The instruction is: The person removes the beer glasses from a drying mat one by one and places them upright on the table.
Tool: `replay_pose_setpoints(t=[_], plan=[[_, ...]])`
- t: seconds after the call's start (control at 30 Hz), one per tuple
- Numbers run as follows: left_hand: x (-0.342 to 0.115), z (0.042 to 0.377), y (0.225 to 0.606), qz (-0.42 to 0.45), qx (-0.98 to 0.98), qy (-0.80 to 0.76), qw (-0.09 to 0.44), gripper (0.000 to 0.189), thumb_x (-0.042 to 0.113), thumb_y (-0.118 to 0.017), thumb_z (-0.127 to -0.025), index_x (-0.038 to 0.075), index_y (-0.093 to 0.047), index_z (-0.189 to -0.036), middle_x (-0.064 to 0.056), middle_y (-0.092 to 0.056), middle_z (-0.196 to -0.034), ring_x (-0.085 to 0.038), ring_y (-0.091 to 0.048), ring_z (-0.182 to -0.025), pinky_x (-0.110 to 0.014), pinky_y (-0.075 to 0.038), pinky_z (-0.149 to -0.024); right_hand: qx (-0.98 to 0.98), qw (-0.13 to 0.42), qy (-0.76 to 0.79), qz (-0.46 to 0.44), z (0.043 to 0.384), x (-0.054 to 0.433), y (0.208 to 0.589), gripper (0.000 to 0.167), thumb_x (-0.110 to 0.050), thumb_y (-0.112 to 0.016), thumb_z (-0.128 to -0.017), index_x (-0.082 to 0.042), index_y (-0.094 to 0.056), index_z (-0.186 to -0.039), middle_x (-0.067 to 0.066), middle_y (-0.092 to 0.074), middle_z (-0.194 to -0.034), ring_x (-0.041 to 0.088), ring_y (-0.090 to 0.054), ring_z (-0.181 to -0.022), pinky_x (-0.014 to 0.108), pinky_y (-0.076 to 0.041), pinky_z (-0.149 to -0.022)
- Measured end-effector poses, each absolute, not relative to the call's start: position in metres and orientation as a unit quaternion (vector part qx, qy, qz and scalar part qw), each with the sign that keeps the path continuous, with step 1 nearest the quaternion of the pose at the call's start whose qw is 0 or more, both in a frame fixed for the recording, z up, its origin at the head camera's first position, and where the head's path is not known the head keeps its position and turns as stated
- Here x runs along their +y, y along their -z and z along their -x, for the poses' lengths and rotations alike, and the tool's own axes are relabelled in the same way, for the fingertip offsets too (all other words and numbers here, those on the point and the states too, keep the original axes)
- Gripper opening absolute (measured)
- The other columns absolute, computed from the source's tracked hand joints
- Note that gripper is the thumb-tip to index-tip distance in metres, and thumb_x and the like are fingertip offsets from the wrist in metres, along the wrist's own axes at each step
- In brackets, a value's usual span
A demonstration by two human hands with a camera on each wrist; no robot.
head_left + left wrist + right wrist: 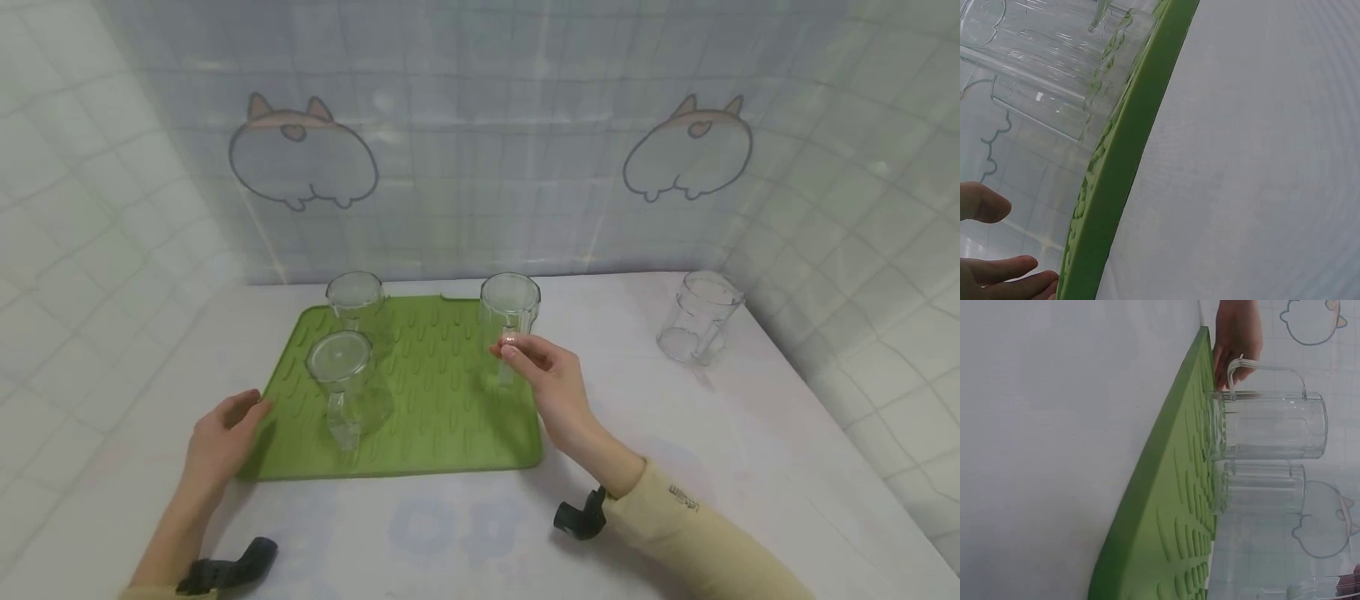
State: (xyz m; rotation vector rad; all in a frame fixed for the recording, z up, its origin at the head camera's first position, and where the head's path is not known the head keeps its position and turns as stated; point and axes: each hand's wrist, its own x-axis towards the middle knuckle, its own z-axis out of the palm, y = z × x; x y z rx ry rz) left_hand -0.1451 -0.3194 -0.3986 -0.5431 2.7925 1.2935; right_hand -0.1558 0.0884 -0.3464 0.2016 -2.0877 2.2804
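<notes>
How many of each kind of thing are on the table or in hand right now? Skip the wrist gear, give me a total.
Mugs: 4
Mat: 1
Total: 5

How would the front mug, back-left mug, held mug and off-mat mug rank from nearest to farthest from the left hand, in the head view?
1. Front mug, on the mat's left.
2. Back-left mug, just behind it.
3. Held mug, toward the mat's right.
4. Off-mat mug, far right.
</notes>
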Motion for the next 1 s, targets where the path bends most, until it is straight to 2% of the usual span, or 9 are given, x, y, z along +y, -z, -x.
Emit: replay_pose_setpoints(t=[0.2,1.0], plan=[[-0.321,0.145,0.400,0.164,0.895,-0.415,0.004,0.071,0.048,-0.039,-0.105,-0.001,-0.028,-0.155,-0.031,-0.033,-0.155,-0.051,-0.030,-0.142,-0.065,-0.030,-0.113,-0.676,0.030,-0.733,-0.064,0.155,0.094,0.347,0.024,-0.015,-0.065,-0.098,-0.001,-0.069,-0.116,0.007,-0.075,-0.109,0.017,-0.066,-0.112,0.035,-0.044,-0.110],[-0.318,0.145,0.397,0.178,0.892,-0.415,0.008,0.071,0.048,-0.038,-0.105,0.000,-0.026,-0.156,-0.030,-0.033,-0.156,-0.050,-0.030,-0.143,-0.065,-0.030,-0.113,-0.693,0.023,-0.718,-0.061,0.146,0.105,0.342,0.025,-0.014,-0.065,-0.098,-0.001,-0.068,-0.119,0.007,-0.075,-0.108,0.016,-0.067,-0.110,0.035,-0.045,-0.109]])
